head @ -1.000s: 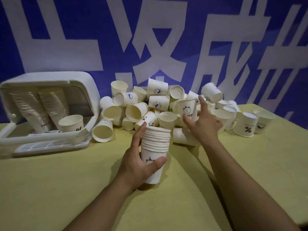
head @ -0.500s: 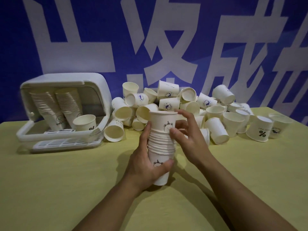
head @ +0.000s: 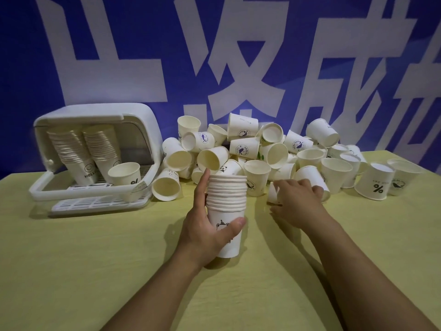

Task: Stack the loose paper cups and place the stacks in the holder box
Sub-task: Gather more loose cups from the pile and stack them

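Yellow table (head: 71, 271), blue banner behind. Our left hand (head: 207, 232) grips the cup stack (head: 226, 206) upright; right hand (head: 298, 201) curls on a loose cup (head: 274, 192), apparently pinching. Holder box (head: 95, 149) far left.

Yellow-green table (head: 71, 271) across the lower frame, blue banner (head: 28, 68) filling the upper frame behind it, large white characters (head: 238, 56) printed across the banner
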`<state>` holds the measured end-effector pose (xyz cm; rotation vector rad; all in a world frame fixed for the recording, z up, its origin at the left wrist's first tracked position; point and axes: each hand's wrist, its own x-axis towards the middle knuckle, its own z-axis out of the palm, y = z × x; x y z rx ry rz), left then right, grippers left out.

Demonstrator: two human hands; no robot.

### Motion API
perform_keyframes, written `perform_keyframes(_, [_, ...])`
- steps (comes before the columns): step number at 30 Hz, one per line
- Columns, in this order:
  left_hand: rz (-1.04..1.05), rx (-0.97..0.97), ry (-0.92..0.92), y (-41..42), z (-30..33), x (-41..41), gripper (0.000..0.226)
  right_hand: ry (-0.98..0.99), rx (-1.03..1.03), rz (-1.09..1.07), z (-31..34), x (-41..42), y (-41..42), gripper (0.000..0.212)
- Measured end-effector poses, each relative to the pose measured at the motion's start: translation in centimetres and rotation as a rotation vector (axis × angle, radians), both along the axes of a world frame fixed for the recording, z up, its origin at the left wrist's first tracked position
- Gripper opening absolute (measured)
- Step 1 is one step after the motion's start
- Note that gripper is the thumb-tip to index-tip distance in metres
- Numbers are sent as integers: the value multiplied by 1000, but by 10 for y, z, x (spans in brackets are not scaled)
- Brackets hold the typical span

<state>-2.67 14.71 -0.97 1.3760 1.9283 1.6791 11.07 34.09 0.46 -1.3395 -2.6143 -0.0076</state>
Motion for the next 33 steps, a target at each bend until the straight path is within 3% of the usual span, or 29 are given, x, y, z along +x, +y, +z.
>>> perform_keyframes(3, [-11, -6, -5, 1, 0, 1, 110, -27, 53, -56, 0, 1, 4, 71])
perform_keyframes(7, [-24, 1, -8, 0, 0, 1, 110, -74, 38, -54, 3, 4, 2, 59])
perform_keyframes(10, [-46, 7, -10, -1, 0, 2, 110, 14, -9, -47, 11, 6, 0, 61])
perform_keyframes(12, [-65, 12, -14, -2, 0, 2, 110, 367, -105, -47, 18, 5, -2, 57])
perform_keyframes(15, [-120, 0, -49, -2, -1, 1, 110, 1096, -279, 50, 26, 4, -10, 53])
perform_keyframes(18, [-230, -61, -38, -3, -1, 2, 111, 1377, -304, 222, 30, 4, -23, 64])
perform_keyframes(20, [-293, -108, -15, -2, -2, 3, 112, 1386, -375, 316, 28, 0, -30, 60])
perform_keyframes(24, [-320, -120, -8, -1, -3, 6, 112, 1294, -584, 450, 19, -14, -47, 29])
perform_keyframes(29, [-257, -70, -44, -1, -2, 0, 110, 1350, -674, 430, 15, -25, -55, 11])
perform_keyframes(31, [-255, -68, -36, -1, -2, -2, 110, 1314, -712, 422, 14, -24, -52, 29])
perform_keyframes(33, [-256, -74, -26, -1, -3, -1, 110, 1267, -699, 423, 14, -22, -51, 34])
